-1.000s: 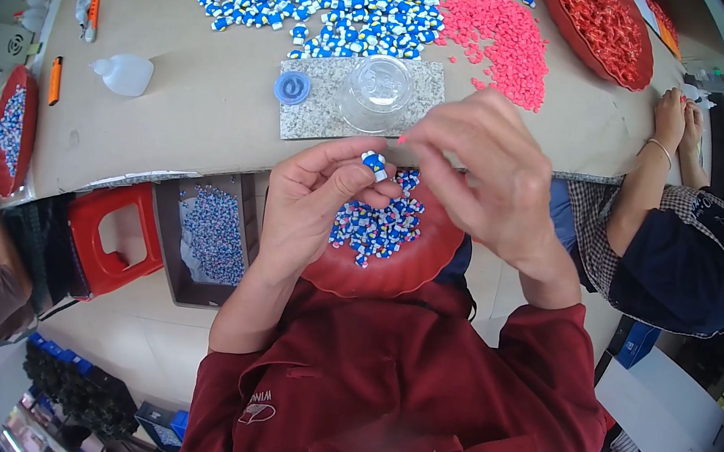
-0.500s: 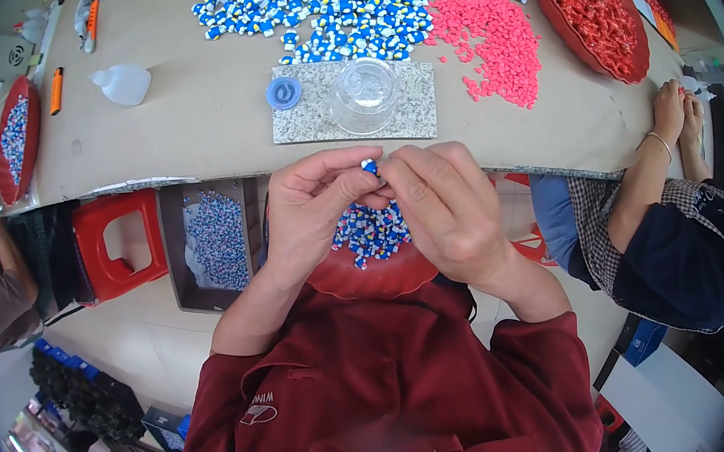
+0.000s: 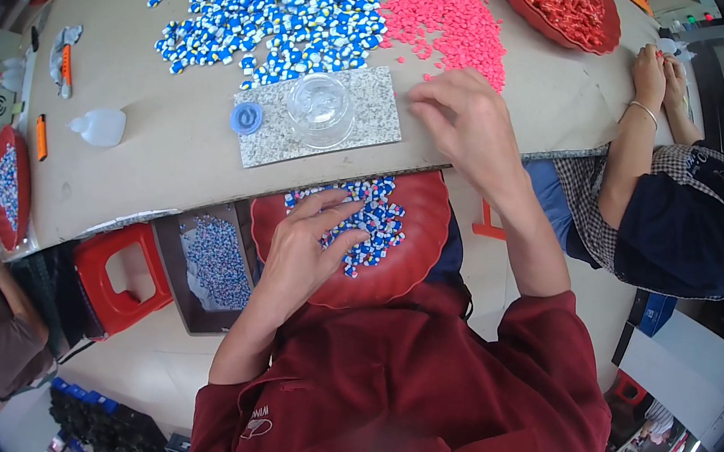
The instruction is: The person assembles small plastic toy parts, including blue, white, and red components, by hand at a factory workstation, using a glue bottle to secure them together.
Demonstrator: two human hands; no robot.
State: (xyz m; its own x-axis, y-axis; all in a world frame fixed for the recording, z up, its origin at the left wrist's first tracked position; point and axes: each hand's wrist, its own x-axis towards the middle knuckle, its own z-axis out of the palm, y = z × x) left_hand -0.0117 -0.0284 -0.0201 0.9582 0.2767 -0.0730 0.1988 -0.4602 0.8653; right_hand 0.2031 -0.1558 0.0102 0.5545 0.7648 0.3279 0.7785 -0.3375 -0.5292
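Observation:
My left hand [image 3: 305,251] hovers at the left of a red scalloped plate [image 3: 413,250] below the table edge. Its fingers are apart and slightly curled over a heap of small blue-and-white pieces [image 3: 387,225], some with pink dots. My right hand [image 3: 480,137] is above the table, just below a pile of small pink pieces [image 3: 459,26]. Its thumb and forefinger come together in a pinch; anything between the tips is too small to make out. To its left, a round clear container [image 3: 320,112] and a blue round cap [image 3: 247,118] sit on a speckled stone slab [image 3: 378,106].
Many blue-and-white pieces [image 3: 280,8] spread over the far table. A red dish [image 3: 560,11] of red bits stands far right. A white squeeze bottle [image 3: 101,127] and orange cutter [image 3: 42,138] lie left. Co-workers sit on both sides; a bin [image 3: 216,253] and red stool [image 3: 125,278] stand below.
My hands have separated. The right went up and right toward the pink pile; the left lowered to the plate and opened. The small blue-and-white piece they held is out of sight. The view has shifted.

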